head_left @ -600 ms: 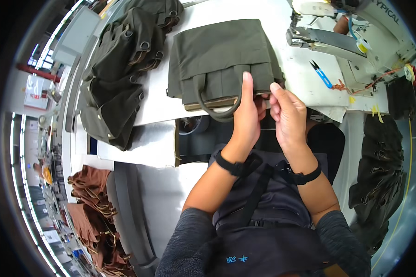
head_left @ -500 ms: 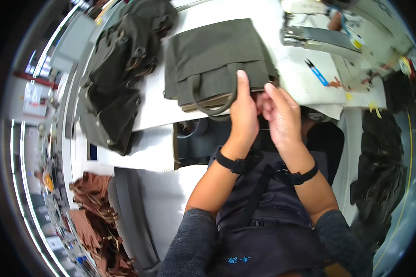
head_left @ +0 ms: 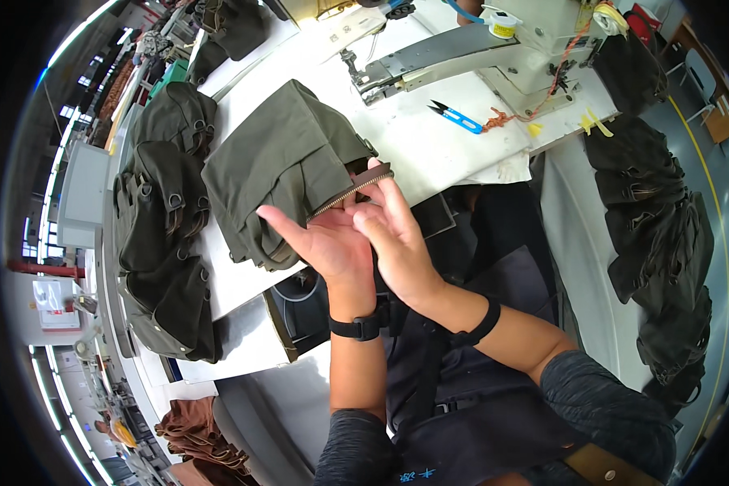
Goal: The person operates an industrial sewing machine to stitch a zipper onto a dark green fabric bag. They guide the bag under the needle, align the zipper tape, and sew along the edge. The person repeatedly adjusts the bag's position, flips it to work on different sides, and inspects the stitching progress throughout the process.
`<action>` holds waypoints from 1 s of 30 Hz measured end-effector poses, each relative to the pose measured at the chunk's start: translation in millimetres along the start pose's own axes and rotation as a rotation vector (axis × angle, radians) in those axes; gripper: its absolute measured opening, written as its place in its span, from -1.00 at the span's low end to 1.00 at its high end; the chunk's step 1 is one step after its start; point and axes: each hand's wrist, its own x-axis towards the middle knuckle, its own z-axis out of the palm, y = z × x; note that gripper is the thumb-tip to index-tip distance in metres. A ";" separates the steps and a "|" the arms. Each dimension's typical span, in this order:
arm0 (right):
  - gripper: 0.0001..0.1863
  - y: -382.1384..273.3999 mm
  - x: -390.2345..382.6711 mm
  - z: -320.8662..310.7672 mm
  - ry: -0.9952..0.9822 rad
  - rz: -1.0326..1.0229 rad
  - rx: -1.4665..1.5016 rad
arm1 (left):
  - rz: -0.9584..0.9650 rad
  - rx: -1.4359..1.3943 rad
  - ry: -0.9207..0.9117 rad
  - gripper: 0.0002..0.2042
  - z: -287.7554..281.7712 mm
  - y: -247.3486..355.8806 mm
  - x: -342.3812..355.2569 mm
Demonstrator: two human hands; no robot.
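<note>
An olive fabric bag (head_left: 263, 166) lies tilted on the white table, its brass-toothed zipper (head_left: 348, 192) on brown tape facing me along the open lower edge. My left hand (head_left: 328, 247) is palm up at that edge, thumb stretched out to the left, other fingers reaching under the zipper, partly hidden by it and by my right hand. My right hand (head_left: 397, 251) crosses in from the right, with fingertips closed on the zipper edge near its upper end. A looped handle hangs behind my left thumb.
Olive bags (head_left: 162, 211) pile along the left; more olive pieces (head_left: 648, 243) hang at right. A sewing machine (head_left: 454, 57) stands behind, with blue snips (head_left: 454, 117) and orange thread nearby. Brown pieces (head_left: 198, 433) lie low at left. A grey chair (head_left: 697, 81) is at far right.
The bag is turned and tilted, exposing more zipper. My left hand has rolled palm up with its thumb out; my right hand has moved up onto the zipper. The view has shifted.
</note>
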 end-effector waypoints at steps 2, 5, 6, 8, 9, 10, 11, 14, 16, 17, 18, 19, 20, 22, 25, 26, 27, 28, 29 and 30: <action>-0.27 3.3 -3.9 -0.3 -0.014 -0.153 -0.335 | -0.072 0.064 -0.422 -0.19 -27.9 11.7 12.3; -0.24 6.6 -10.2 -6.6 -0.061 -0.560 -0.889 | 0.080 0.076 0.089 -0.24 -3.5 -4.0 13.1; -0.22 3.9 -10.2 -3.1 -0.015 -0.515 -0.776 | 0.075 0.068 0.061 -0.31 -9.1 -1.2 16.1; -0.20 8.8 -2.2 -12.6 0.013 -0.195 -0.531 | 0.016 0.010 -0.057 -0.32 -14.6 2.7 18.0; -0.19 15.1 3.6 -24.9 0.036 -0.042 -0.414 | -0.025 -0.027 -0.120 -0.33 -15.2 -1.5 19.3; -0.25 19.2 14.1 -29.9 0.029 -0.092 -0.415 | -0.013 -0.014 -0.074 -0.37 -13.7 -0.4 22.4; -0.31 18.4 16.2 -36.9 0.010 -0.044 -0.404 | 0.064 0.002 -0.053 -0.39 -9.0 0.6 24.4; -0.55 2.4 25.5 -43.7 0.008 0.032 -0.299 | 0.240 -0.002 -0.027 -0.48 2.4 5.6 27.9; -0.63 -15.5 34.9 -53.2 -0.025 0.096 -0.366 | 0.266 0.010 -0.054 -0.47 6.3 9.8 40.7; -0.65 -22.2 41.0 -60.8 -0.061 0.104 -0.403 | 0.279 0.017 -0.067 -0.46 8.2 10.7 49.8; -0.66 -28.3 47.1 -64.6 -0.025 0.029 -0.440 | 0.284 0.011 -0.071 -0.46 9.7 10.1 60.4; -0.71 -32.4 57.0 -71.3 -0.010 -0.111 -0.522 | 0.306 0.045 -0.070 -0.46 11.9 9.6 72.2; -0.76 -39.8 70.4 -77.6 0.007 -0.343 -0.686 | 0.327 0.080 -0.068 -0.46 14.8 9.3 85.6; -0.80 -67.0 107.2 -86.9 0.007 -0.795 -1.013 | 0.344 0.125 -0.012 -0.46 24.7 7.5 116.8; -0.82 -95.5 162.2 -88.6 -0.086 -1.111 -1.282 | 0.243 0.086 0.150 -0.46 32.5 2.7 176.0; -0.84 -97.7 175.5 -88.2 -0.122 -1.156 -1.337 | 0.240 0.082 0.108 -0.48 33.5 1.2 194.5; -0.86 -98.4 184.4 -88.6 -0.148 -1.094 -1.364 | 0.226 0.076 0.063 -0.50 34.2 -4.4 206.5; -0.88 -98.9 195.8 -87.1 -0.174 -1.042 -1.390 | 0.226 0.053 -0.024 -0.55 43.5 -8.2 207.7; -0.88 -96.7 206.2 -85.3 -0.199 -0.988 -1.414 | 0.246 0.089 0.006 -0.55 52.4 -12.3 207.6; -0.82 -92.1 213.8 -80.4 -0.193 -0.966 -1.429 | 0.236 0.075 -0.047 -0.54 54.1 -16.2 207.8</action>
